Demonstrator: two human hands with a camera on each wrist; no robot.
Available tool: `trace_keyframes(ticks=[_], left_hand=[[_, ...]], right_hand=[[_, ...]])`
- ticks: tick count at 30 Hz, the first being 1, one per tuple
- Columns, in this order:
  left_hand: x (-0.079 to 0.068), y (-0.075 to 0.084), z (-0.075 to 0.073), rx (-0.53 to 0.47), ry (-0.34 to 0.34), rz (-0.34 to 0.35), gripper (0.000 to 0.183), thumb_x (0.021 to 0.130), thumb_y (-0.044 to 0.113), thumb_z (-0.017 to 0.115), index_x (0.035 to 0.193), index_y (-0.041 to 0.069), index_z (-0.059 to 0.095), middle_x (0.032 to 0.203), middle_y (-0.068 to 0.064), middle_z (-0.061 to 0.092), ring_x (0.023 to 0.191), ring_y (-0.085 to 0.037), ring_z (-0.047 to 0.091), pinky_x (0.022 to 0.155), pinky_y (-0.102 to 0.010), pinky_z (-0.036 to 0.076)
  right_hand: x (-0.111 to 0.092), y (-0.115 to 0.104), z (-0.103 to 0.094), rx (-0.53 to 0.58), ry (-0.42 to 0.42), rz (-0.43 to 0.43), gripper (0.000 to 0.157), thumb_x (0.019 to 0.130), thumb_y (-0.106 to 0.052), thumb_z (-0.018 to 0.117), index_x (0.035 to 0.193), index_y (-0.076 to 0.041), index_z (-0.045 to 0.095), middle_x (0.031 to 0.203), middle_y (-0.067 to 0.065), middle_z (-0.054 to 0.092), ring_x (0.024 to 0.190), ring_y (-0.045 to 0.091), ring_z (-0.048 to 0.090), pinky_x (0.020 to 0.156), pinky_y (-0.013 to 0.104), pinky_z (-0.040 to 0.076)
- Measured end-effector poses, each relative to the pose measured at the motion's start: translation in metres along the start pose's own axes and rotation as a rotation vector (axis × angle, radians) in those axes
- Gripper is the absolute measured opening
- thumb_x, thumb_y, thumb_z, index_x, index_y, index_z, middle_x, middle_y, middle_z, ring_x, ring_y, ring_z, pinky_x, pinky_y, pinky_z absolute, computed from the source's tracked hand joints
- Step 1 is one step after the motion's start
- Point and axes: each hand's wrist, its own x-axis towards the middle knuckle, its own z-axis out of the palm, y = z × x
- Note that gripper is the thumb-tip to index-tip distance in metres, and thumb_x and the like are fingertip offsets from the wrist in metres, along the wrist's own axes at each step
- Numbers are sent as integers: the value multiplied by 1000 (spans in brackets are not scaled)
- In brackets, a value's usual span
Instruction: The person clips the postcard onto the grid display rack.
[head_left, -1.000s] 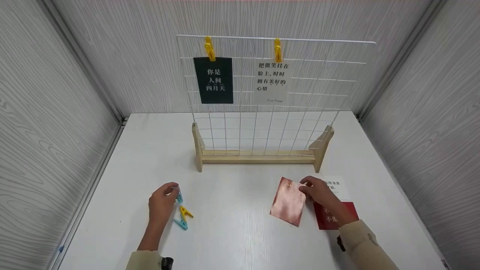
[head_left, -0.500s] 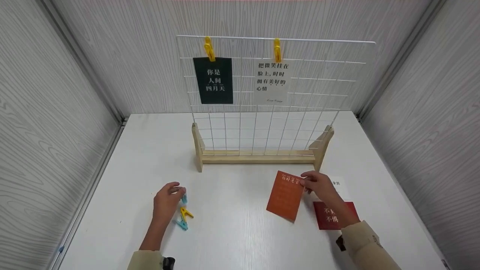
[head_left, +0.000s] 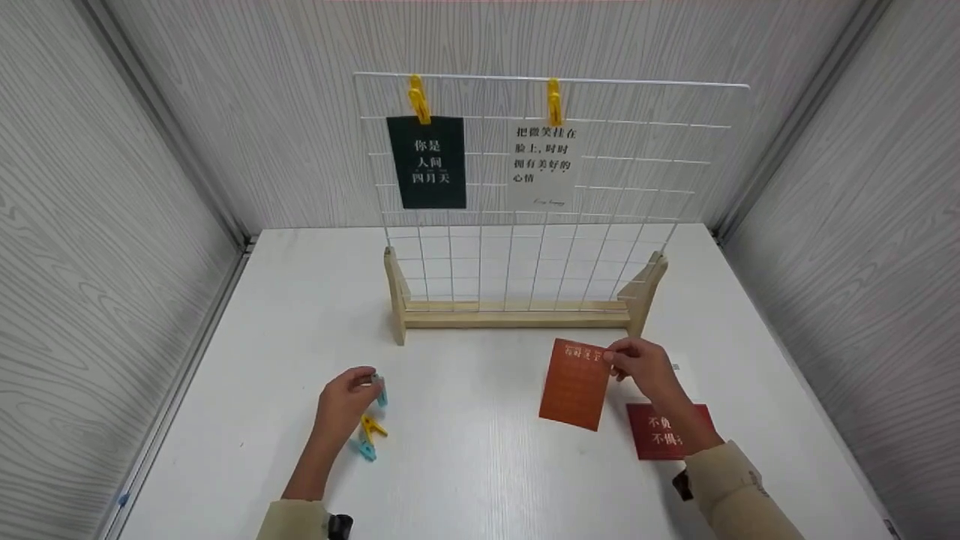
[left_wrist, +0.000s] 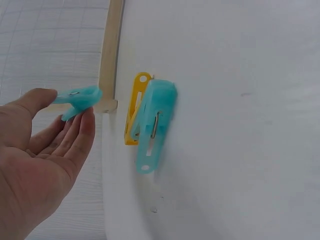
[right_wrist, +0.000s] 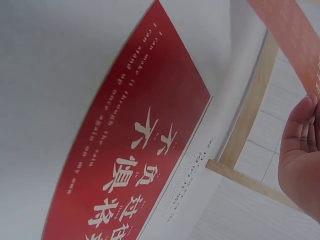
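Note:
Pinched between the thumb and fingers of my left hand (head_left: pixel 345 401) is a light blue clothespin (left_wrist: pixel 82 97), held above the table. Just below it on the table lie a yellow clothespin (left_wrist: pixel 135 107) and a second light blue clothespin (left_wrist: pixel 157 125), overlapping in the left wrist view. My right hand (head_left: pixel 645 367) grips an orange card (head_left: pixel 575 386) by its upper right corner, its printed side facing me. A red card (head_left: pixel 652 431) lies under my right forearm, and a white card (right_wrist: pixel 187 180) beyond it is mostly covered by the hand in the head view.
A white wire grid (head_left: pixel 637 157) stands in a wooden base (head_left: pixel 517 320) at the back. Yellow clothespins (head_left: pixel 418 99) fix a dark green card (head_left: pixel 427 187) and a white card (head_left: pixel 544 187) to it. Grey panels (head_left: pixel 862 247) wall the table (head_left: pixel 465 465).
The orange card has turned from glare to showing its print and has risen slightly. My left hand has moved right with the light blue clothespin.

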Motion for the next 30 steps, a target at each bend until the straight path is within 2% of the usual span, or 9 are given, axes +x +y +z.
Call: trace_keyframes(ticks=[7,12,18,22,26,30], left_hand=[[1,9,8,-52,-48,19,41,98,28,65,136,12,60,131,-8,65,112,-23,65,99,-38,54],[1,15,14,-73,-29,64,32,100,24,62,128,10,66,124,-9,68,103,-22,67,92,-33,57],[2,24,23,-82,0,100,28,100,25,64,123,10,70,114,-5,71,98,-19,69,89,-32,58],[3,31,29,-122,-2,158,24,98,24,67,118,11,71,111,-6,72,98,-19,70,87,-31,58],[4,40,35,-164,-41,196,30,97,25,68,124,11,68,116,-8,70,102,-20,70,91,-33,57],[5,50,40,-160,-91,221,40,95,26,70,132,10,64,121,-9,68,109,-22,69,97,-39,55]], right_hand=[[-1,-5,-7,3,40,20,30,96,-28,71,109,-2,67,92,10,69,82,20,64,74,35,58],[-1,-10,-12,2,62,30,32,96,-29,71,110,-1,66,92,10,68,81,20,65,74,35,58],[-1,-13,-19,-2,62,23,35,96,-33,69,112,-3,66,93,8,68,80,18,66,74,34,58],[-2,-15,-25,8,59,-7,34,97,-31,68,114,-2,66,95,9,69,80,17,67,73,31,59],[-2,-19,-31,2,52,-29,34,98,-31,67,117,-2,66,99,12,69,82,18,67,75,33,59],[-2,-26,-37,-39,57,-49,35,99,-33,66,117,-3,66,101,14,69,84,19,67,76,33,59]])
